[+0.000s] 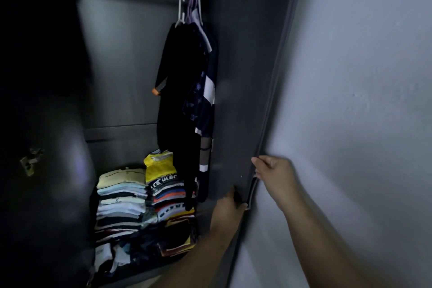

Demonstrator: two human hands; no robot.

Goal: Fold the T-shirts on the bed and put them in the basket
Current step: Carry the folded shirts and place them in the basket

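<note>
Inside wardrobe (131, 58), two folded stacks (145, 203), two hands (275, 177) gripping door (243, 100)

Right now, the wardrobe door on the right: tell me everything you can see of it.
The wardrobe door is a tall, dark grey, matte panel, like painted wood or laminate, swung open against the pale wall. Its outer edge runs slanted from top right to bottom. The right hand grips that edge from the wall side, fingers curled over it. The left hand touches the door's inner face near the same edge, just below. Dark hanging clothes hang beside the door; contact is unclear.
</note>
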